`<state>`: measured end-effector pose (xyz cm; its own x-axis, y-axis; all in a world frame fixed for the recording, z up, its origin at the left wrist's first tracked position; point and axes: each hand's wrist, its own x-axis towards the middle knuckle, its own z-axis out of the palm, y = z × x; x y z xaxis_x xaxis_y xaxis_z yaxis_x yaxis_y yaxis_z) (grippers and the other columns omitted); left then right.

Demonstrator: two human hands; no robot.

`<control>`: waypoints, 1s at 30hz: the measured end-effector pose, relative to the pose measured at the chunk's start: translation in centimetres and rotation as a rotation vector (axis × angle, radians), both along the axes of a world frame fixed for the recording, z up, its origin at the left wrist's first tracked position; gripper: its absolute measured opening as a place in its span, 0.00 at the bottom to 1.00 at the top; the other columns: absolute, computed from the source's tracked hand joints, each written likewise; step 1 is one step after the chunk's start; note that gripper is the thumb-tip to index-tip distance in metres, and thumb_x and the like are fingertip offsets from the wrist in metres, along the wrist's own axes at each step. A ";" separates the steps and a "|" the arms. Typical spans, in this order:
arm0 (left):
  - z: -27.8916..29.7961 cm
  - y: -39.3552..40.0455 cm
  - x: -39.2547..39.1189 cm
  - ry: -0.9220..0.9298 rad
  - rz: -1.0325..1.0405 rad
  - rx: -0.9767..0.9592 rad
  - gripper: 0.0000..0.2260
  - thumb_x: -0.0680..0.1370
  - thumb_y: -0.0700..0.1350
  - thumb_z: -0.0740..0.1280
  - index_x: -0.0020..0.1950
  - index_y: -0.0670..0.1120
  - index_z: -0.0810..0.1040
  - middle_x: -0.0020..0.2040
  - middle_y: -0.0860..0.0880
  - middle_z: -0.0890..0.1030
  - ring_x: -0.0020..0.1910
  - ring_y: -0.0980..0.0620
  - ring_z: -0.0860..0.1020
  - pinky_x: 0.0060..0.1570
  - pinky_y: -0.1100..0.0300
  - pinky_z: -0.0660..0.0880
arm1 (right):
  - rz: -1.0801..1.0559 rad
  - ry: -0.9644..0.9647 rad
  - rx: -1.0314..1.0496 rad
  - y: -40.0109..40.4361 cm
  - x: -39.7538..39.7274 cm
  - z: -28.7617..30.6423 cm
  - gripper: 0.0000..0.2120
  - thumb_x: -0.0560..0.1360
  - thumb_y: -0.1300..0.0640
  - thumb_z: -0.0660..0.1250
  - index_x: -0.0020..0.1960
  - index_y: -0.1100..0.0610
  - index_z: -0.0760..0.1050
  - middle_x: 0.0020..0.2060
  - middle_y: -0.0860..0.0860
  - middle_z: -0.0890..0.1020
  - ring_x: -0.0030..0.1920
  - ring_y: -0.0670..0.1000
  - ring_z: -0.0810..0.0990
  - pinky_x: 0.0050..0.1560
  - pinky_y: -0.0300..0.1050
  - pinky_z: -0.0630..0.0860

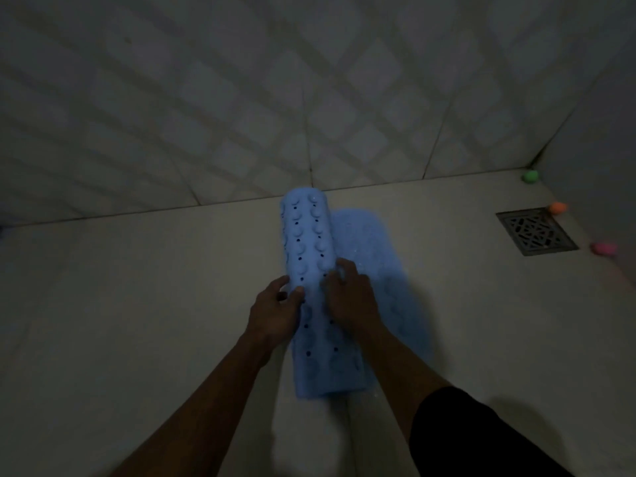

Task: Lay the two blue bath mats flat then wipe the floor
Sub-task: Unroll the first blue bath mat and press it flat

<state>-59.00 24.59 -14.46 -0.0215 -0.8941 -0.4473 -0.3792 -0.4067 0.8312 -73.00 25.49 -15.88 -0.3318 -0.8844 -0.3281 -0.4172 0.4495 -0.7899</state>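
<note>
- Head view, progress: one blue bath mat [309,242] is lying partly rolled on the floor [137,304]. Its unrolled part is spreading flat to the right of both hands; the roll, sucker side out, is running from under the hands away toward the wall [206,115].
- Head view, progress: this mat is judged only partly laid. A second mat is not identifiable in this dim view, so laying it, and wiping the floor, are judged as remaining.
- Head view, left grip: the left hand [273,311] is sitting at the left flank of the roll, with fingers curling onto it and the thumb pressing its top.
- Head view, right grip: the right hand [351,297] is resting on the right flank of the roll, fingers bent over its surface; whether they are clamping or only pressing cannot be told.
- Head view, surroundings: a floor drain [537,232] is lying well to the right of the right grip, with three small coloured objects [557,208] near it along the wall.
</note>
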 end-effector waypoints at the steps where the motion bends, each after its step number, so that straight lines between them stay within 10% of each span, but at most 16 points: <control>1: 0.0 0.0 0.6 0.002 0.005 0.006 0.25 0.76 0.59 0.69 0.71 0.53 0.72 0.61 0.45 0.81 0.55 0.43 0.82 0.57 0.42 0.79 | -0.011 0.002 0.000 -0.1 0.2 0.2 0.20 0.83 0.46 0.54 0.71 0.54 0.67 0.63 0.59 0.76 0.59 0.60 0.77 0.59 0.52 0.75; 16: 0.4 -0.9 7.2 0.125 0.053 0.017 0.24 0.79 0.54 0.68 0.72 0.48 0.71 0.61 0.43 0.81 0.54 0.45 0.82 0.53 0.46 0.81 | 0.077 -0.054 0.034 -1.9 8.1 0.6 0.32 0.74 0.39 0.66 0.72 0.50 0.60 0.65 0.57 0.73 0.60 0.58 0.77 0.58 0.57 0.79; 30: -1.7 -3.0 13.0 0.122 0.052 -0.010 0.19 0.79 0.56 0.65 0.69 0.53 0.74 0.64 0.47 0.79 0.60 0.48 0.79 0.64 0.46 0.76 | 0.097 0.082 0.042 -3.7 11.6 -1.1 0.37 0.70 0.32 0.58 0.71 0.53 0.68 0.64 0.59 0.76 0.61 0.60 0.77 0.62 0.58 0.76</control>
